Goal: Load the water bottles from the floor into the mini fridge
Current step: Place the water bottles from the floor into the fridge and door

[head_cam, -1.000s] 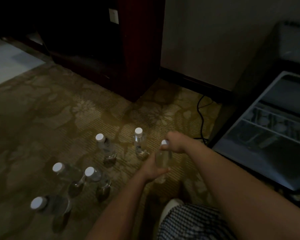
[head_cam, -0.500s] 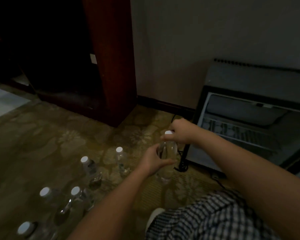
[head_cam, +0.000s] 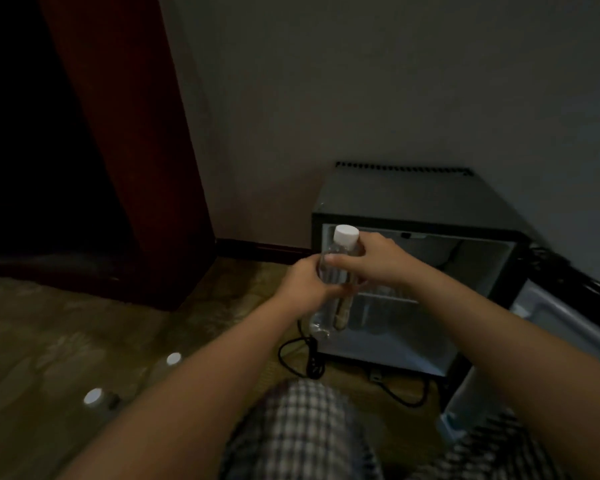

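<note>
A person crouching on a patterned carpet floor (head_cam: 66,323) holds a clear water bottle (head_cam: 336,275) in both hands in front of an open mini fridge (head_cam: 413,199). The left hand (head_cam: 305,285) wraps around the middle of the bottle from the left. The right hand (head_cam: 371,261) clamps the upper part just under the white cap (head_cam: 346,234), with the thumb lying across the front. The bottle is off the floor, cap up and leaning slightly, level with the left side of the fridge opening and not yet inside.

The fridge stands at the floor's far edge against a pale wall (head_cam: 361,81). Its door (head_cam: 568,323) hangs open to the right, and one shelf (head_cam: 385,297) crosses the dim interior. What sits under the shelf is too dark to make out.

A black power cord (head_cam: 302,355) loops over the carpet just beside the fridge's front left corner. Two more bottles stand on the floor to the left of the person's left forearm, showing mostly as white caps. One bottle (head_cam: 173,358) is nearer the fridge. The other bottle (head_cam: 93,397) is closer to the near edge of the floor, well apart from the fridge.

A reddish wooden panel (head_cam: 129,133) rises from the floor at the left. Checked fabric (head_cam: 302,427) covers the person's knees at the bottom.
</note>
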Tool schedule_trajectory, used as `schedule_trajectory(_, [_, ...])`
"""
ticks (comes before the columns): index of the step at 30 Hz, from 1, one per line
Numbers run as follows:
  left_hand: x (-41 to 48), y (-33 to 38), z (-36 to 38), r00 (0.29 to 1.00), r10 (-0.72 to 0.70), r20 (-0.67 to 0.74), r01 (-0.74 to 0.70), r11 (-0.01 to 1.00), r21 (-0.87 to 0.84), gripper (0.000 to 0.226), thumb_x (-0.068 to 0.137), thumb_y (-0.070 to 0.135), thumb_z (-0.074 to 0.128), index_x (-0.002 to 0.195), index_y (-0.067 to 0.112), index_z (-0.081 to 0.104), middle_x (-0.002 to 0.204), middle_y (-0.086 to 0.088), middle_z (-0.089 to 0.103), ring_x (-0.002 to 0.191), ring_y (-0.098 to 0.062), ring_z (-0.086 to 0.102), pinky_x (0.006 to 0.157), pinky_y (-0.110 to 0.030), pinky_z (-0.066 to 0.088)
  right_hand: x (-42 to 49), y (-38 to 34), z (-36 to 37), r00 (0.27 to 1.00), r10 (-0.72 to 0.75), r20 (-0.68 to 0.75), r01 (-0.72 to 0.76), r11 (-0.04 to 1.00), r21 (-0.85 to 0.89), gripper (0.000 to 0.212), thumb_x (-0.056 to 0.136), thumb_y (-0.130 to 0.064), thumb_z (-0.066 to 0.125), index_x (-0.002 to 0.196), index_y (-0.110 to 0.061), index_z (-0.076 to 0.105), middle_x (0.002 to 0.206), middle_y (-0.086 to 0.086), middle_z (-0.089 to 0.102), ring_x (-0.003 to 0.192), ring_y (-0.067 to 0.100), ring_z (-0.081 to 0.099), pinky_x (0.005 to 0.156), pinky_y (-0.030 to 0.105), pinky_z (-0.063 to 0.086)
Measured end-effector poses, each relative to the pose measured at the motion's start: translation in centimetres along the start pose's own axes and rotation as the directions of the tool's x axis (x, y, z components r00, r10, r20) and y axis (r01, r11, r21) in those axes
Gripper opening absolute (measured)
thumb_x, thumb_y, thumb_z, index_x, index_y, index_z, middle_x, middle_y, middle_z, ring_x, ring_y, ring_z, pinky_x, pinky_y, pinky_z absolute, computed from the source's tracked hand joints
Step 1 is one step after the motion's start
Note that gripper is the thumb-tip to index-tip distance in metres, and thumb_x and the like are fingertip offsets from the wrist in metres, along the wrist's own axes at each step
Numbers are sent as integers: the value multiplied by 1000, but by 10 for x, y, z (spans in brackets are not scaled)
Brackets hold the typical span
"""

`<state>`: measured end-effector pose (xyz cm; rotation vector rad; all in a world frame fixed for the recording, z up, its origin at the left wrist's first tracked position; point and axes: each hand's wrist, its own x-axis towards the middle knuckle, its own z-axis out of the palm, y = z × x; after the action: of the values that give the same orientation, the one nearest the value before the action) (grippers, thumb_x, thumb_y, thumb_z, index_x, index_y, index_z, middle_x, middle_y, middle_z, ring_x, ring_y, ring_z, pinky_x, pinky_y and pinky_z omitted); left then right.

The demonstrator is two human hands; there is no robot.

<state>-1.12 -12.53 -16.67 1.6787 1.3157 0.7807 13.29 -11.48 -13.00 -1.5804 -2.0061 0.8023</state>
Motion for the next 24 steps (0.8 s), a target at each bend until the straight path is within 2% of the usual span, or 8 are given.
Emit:
schedule_trajectory(2, [15, 9, 14, 998, 6, 55, -8, 999, 38, 52, 74, 25, 76, 120, 18, 54, 110, 6, 60, 108, -13, 55, 85, -26, 47, -2, 17, -14, 999, 44, -3, -43, 997, 57, 39, 84, -47, 61, 109, -16, 59, 94, 3, 65, 85, 20, 66, 74, 36, 58])
schedule_trajectory(6, [40, 18, 41, 983, -15, 182, 10, 1000, 28, 40, 76, 27, 74, 109, 25, 52, 86, 17, 54, 95, -6, 58, 72, -17, 45, -2, 53, -30, 990, 121, -74, -109, 983, 148, 39, 88, -46, 56, 110, -14, 61, 95, 5, 67, 86, 22, 67, 78, 39, 58])
schedule_trajectory(11, [71, 9, 83, 954, -57, 295, 49, 998, 34, 54, 78, 26, 72, 126, 21, 48, 102, 12, 56, 104, -11, 54, 83, -22, 44, 3, 101, -35, 971, 201, -130, -189, 977, 96, 40, 86, -47, 58, 97, -9, 64, 82, 4, 64, 72, 17, 62, 76, 39, 54])
schedule_trajectory(14, [90, -8, 107, 948, -70, 311, 45, 995, 89, 56, 77, 33, 73, 126, 21, 49, 116, 2, 62, 105, -14, 57, 87, -26, 48, 7, 127, -30, 958, 244, -148, -239, 970, 52, 29, 86, -47, 58, 83, -18, 60, 76, -1, 59, 71, 16, 59, 74, 35, 51])
schedule_trajectory(16, [103, -22, 124, 945, -102, 310, 34, 976, 216, 55, 73, 46, 72, 119, 20, 56, 111, -1, 65, 101, -17, 61, 89, -35, 52, 11, 149, -23, 945, 279, -168, -277, 960, 39, 28, 85, -48, 59, 81, -21, 58, 79, -1, 60, 77, 17, 61, 72, 31, 48])
schedule_trajectory(18, [114, -38, 141, 939, -145, 313, 43, 949, 312, 55, 69, 56, 69, 107, 17, 63, 99, -4, 68, 91, -19, 64, 84, -40, 55, 14, 169, -12, 928, 328, -175, -322, 945, 62, 31, 85, -48, 60, 91, -17, 61, 85, 2, 62, 86, 20, 63, 73, 31, 47])
schedule_trajectory(22, [131, -70, 165, 944, -200, 264, 109, 941, 321, 49, 71, 58, 68, 84, 11, 62, 75, -6, 63, 71, -17, 61, 57, -29, 47, 23, 202, 9, 901, 394, -182, -359, 913, 195, 27, 87, -36, 62, 100, -12, 63, 87, 0, 60, 86, 16, 58, 69, 25, 43])
schedule_trajectory(24, [139, -86, 173, 951, -202, 235, 152, 964, 216, 45, 74, 51, 69, 90, 9, 66, 84, -13, 68, 82, -18, 66, 53, -21, 43, 30, 217, 19, 882, 422, -210, -371, 896, 242, 28, 87, -32, 63, 105, -10, 63, 90, 0, 60, 89, 15, 57, 72, 25, 40])
